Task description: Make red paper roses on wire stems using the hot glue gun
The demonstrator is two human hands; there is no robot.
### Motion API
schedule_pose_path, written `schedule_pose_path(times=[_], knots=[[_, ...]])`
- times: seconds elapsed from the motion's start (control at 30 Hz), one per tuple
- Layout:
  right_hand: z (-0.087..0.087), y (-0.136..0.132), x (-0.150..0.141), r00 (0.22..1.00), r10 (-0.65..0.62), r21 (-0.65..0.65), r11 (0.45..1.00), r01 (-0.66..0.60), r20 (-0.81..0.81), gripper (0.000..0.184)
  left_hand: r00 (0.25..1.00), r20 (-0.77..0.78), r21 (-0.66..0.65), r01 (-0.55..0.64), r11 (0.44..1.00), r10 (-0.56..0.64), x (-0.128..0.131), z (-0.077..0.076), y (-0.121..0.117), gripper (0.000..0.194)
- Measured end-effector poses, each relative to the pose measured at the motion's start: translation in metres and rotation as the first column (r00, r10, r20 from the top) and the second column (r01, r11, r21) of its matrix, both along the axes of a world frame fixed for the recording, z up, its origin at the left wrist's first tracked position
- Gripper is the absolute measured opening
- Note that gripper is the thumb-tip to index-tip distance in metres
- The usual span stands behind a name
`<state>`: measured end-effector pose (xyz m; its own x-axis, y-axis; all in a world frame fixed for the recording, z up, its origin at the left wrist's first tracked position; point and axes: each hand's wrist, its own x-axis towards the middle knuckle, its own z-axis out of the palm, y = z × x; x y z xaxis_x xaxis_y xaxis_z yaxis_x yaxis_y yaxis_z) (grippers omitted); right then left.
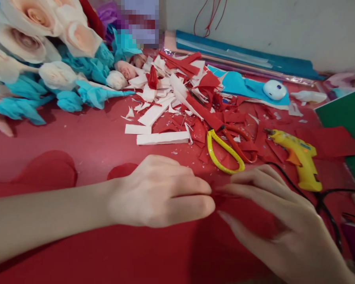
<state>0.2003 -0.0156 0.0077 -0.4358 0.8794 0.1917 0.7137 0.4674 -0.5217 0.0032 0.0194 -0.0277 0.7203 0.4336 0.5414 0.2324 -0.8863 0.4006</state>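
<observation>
My left hand (165,193) is closed, with its thumb pressed against the fingers. Whatever it may pinch is hidden; a blurred dark red bit shows by its fingertips. Close to those tips, my right hand (278,217) is spread, its thumb apart from the fingers. Both hands are over the red surface (154,256) in front of me. Rounded red paper pieces (51,167) lie beyond my left forearm. Just past the hands are scissors (226,154) with one yellow and one red handle, their blades among the scraps.
White and red paper scraps (162,136) are heaped in the middle. A yellow glue gun (298,154) lies right, its black cable (328,213) running past my right hand. Paper flowers (57,75) crowd the left back. Blue rolled paper (239,53) lies along the wall.
</observation>
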Motion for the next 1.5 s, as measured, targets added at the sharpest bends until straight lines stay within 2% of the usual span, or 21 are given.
schedule_pose_path(times=[0.37,0.57,0.77,1.07,1.17,1.23,1.3,1.4,1.5], knots=[[-0.002,0.001,-0.002,0.999,-0.004,-0.016,1.0,0.003,-0.039,0.014,1.0,0.023,0.044,0.006,0.999,-0.007,0.0,-0.002,-0.002,0.031],[-0.003,-0.001,-0.002,0.998,-0.019,-0.042,0.999,0.017,-0.056,0.015,1.0,0.022,0.025,0.007,1.0,-0.008,0.0,-0.003,-0.003,0.033],[-0.004,-0.001,-0.003,0.995,-0.027,-0.136,0.991,0.014,-0.094,0.015,1.0,0.015,0.046,0.001,0.999,-0.001,-0.001,-0.005,-0.004,0.03],[-0.004,-0.001,-0.004,0.986,-0.038,-0.21,0.978,0.003,-0.162,0.016,1.0,0.026,0.057,0.014,0.998,-0.016,-0.002,-0.006,-0.006,0.027],[-0.005,-0.001,-0.004,0.98,-0.059,-0.305,0.952,-0.002,-0.19,0.015,1.0,0.027,-0.008,0.012,1.0,-0.012,-0.003,-0.006,-0.005,0.024],[-0.005,-0.002,-0.003,0.973,-0.096,-0.387,0.922,0.007,-0.211,0.014,1.0,0.026,-0.103,0.014,0.995,-0.011,-0.003,-0.005,-0.004,0.015],[-0.006,-0.003,-0.001,0.959,-0.146,-0.445,0.895,0.023,-0.244,0.013,0.998,0.059,-0.225,-0.008,0.974,0.022,-0.002,-0.004,-0.002,0.022],[-0.004,-0.004,0.001,0.934,-0.199,-0.478,0.878,0.035,-0.295,0.011,0.983,0.141,-0.381,-0.055,0.923,0.117,0.002,-0.001,0.0,0.03],[0.003,-0.004,0.003,0.911,-0.218,-0.463,0.886,0.034,-0.35,0.012,0.972,0.19,-0.41,-0.047,0.911,0.136,0.004,0.005,-0.001,0.026]])
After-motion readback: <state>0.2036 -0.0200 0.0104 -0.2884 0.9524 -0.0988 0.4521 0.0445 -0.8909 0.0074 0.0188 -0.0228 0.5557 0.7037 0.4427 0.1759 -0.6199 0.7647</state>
